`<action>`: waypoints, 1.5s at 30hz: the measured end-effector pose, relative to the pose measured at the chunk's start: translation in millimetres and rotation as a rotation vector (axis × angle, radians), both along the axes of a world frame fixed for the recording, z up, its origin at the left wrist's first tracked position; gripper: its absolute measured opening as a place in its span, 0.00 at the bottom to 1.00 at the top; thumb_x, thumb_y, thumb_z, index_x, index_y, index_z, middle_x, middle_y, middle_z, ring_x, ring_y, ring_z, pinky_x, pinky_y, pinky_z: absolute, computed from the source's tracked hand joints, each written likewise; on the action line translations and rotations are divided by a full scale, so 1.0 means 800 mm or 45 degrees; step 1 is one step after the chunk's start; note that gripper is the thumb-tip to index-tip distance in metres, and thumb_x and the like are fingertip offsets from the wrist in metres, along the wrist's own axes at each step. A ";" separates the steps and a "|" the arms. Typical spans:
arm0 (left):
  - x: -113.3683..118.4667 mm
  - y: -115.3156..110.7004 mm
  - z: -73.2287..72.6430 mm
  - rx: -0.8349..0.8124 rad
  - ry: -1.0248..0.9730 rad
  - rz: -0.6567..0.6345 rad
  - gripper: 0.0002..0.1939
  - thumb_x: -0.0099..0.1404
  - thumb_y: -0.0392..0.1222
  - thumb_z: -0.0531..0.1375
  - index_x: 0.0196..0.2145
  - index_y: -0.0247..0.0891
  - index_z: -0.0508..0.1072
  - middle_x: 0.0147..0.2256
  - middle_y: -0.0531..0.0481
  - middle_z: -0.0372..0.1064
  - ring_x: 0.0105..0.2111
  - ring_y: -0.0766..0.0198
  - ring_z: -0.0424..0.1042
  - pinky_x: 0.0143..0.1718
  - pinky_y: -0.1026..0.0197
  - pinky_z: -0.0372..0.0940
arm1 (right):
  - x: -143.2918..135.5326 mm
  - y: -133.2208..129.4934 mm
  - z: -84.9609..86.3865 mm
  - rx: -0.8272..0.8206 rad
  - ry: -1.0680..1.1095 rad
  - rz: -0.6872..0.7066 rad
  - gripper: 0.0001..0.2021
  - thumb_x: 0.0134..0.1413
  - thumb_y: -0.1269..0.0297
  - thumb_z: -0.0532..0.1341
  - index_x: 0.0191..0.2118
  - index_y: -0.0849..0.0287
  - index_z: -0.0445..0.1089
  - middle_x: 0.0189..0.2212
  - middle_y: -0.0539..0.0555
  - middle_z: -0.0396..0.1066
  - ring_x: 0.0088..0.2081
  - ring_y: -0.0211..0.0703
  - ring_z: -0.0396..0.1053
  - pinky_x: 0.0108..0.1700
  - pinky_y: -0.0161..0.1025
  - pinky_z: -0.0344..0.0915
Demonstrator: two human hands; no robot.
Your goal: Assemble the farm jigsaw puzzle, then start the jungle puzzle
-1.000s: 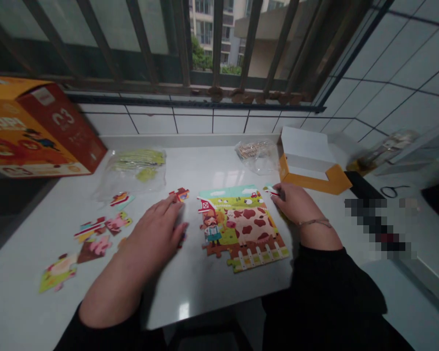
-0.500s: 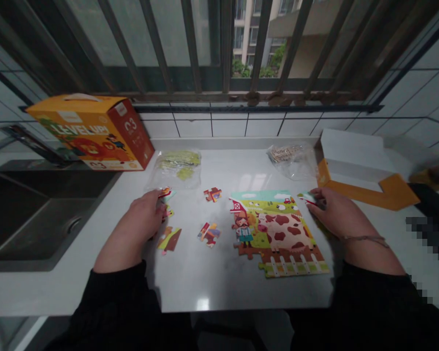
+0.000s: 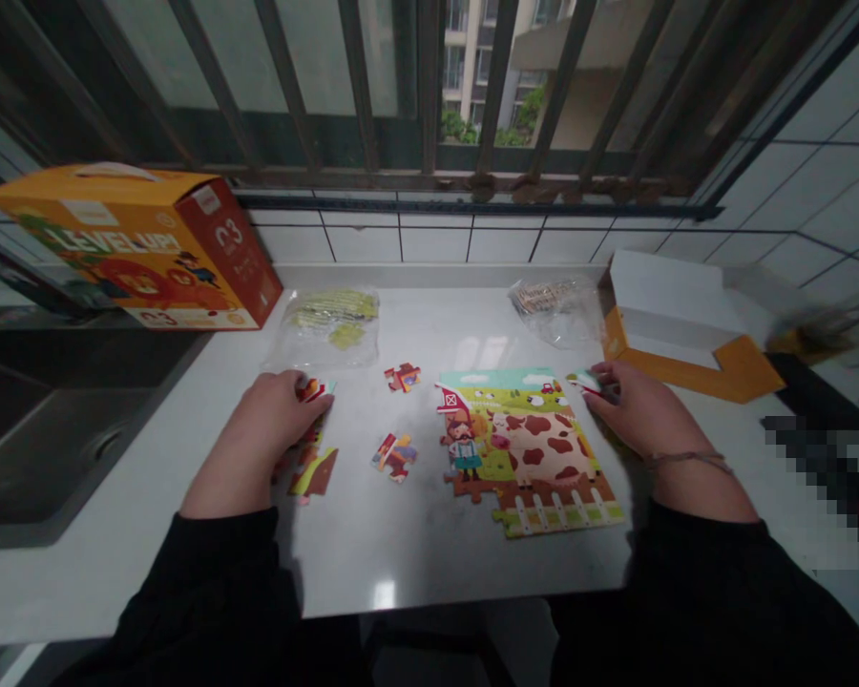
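My left hand is closed with a red and light-blue puzzle piece between thumb and fingers, over more loose pieces. Just below it lies a green and brown puzzle piece. Two loose pieces, one upper and one lower, rest on the counter between that hand and a partly joined farm puzzle with a cow, a farmer and a fence. To the right of this puzzle, my right hand pinches another puzzle piece with white, green and red on it.
An orange puzzle box stands at the back left beside a dark sink. Clear plastic bags, one with green contents and one with brown contents, lie along the back. An opened white-and-orange carton is at the right.
The camera view has shifted a little, sliding the scene left. My left hand has turned so that its thumb shows along the piece. My right hand keeps its piece beside the puzzle.
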State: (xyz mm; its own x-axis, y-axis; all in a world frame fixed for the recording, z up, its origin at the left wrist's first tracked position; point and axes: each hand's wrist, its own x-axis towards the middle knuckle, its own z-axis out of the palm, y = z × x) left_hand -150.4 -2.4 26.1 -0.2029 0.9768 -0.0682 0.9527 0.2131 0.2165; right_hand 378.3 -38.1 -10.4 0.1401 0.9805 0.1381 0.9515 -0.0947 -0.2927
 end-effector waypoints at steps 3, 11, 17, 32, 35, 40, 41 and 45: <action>-0.001 -0.002 0.002 -0.014 -0.203 0.090 0.24 0.57 0.56 0.71 0.46 0.39 0.80 0.29 0.44 0.77 0.29 0.47 0.78 0.29 0.54 0.67 | -0.001 0.001 0.001 0.016 0.002 -0.002 0.20 0.61 0.59 0.66 0.56 0.60 0.76 0.47 0.63 0.83 0.44 0.57 0.80 0.47 0.50 0.73; 0.039 -0.030 0.017 0.169 -0.820 -0.015 0.21 0.62 0.62 0.71 0.36 0.43 0.73 0.24 0.55 0.70 0.22 0.63 0.66 0.24 0.63 0.55 | -0.006 0.001 0.005 0.016 0.038 -0.011 0.18 0.61 0.61 0.67 0.55 0.60 0.76 0.46 0.62 0.83 0.42 0.55 0.80 0.46 0.48 0.73; 0.141 -0.024 -0.004 -0.164 -1.685 -0.163 0.26 0.62 0.65 0.73 0.42 0.41 0.76 0.37 0.47 0.79 0.31 0.61 0.76 0.35 0.60 0.72 | -0.008 0.001 0.007 -0.018 0.061 -0.025 0.19 0.62 0.63 0.68 0.57 0.60 0.76 0.47 0.62 0.83 0.41 0.54 0.80 0.45 0.47 0.72; 0.147 -0.009 -0.019 0.269 -1.669 0.180 0.19 0.57 0.57 0.71 0.29 0.41 0.72 0.25 0.55 0.66 0.25 0.66 0.63 0.26 0.64 0.57 | -0.010 0.001 0.012 -0.054 0.089 -0.031 0.19 0.61 0.64 0.69 0.57 0.60 0.75 0.49 0.62 0.83 0.43 0.54 0.80 0.44 0.46 0.72; 0.160 -0.015 -0.017 0.217 -1.704 0.108 0.16 0.55 0.53 0.72 0.31 0.40 0.74 0.28 0.53 0.72 0.27 0.66 0.67 0.29 0.64 0.61 | -0.010 0.001 0.010 -0.055 0.094 -0.031 0.19 0.62 0.64 0.69 0.57 0.59 0.75 0.49 0.62 0.83 0.43 0.53 0.80 0.43 0.46 0.71; 0.161 -0.014 -0.024 0.151 -1.698 0.096 0.23 0.53 0.50 0.75 0.42 0.42 0.73 0.32 0.51 0.80 0.29 0.61 0.77 0.31 0.62 0.65 | -0.011 0.000 0.012 -0.050 0.101 -0.042 0.19 0.62 0.64 0.68 0.57 0.60 0.76 0.48 0.62 0.83 0.41 0.52 0.79 0.43 0.45 0.71; 0.161 -0.012 -0.026 0.166 -1.662 0.085 0.25 0.52 0.50 0.75 0.44 0.42 0.72 0.31 0.52 0.80 0.29 0.60 0.78 0.31 0.62 0.65 | -0.012 0.000 0.013 -0.054 0.101 -0.046 0.19 0.61 0.64 0.68 0.57 0.60 0.76 0.47 0.62 0.83 0.41 0.53 0.79 0.43 0.45 0.71; 0.160 0.000 -0.033 0.236 -1.390 0.001 0.26 0.54 0.52 0.76 0.46 0.43 0.73 0.31 0.51 0.81 0.30 0.57 0.79 0.30 0.61 0.64 | -0.012 0.000 0.013 -0.062 0.094 -0.043 0.19 0.61 0.63 0.68 0.57 0.60 0.76 0.47 0.62 0.83 0.42 0.54 0.79 0.45 0.46 0.72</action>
State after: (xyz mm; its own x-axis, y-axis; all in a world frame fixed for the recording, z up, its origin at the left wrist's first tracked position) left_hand -22.6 -2.7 0.1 -0.1236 0.9903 -0.0640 0.2300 0.0914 0.9689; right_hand 368.9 -38.2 0.0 0.1809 0.9804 0.0782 0.9235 -0.1421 -0.3562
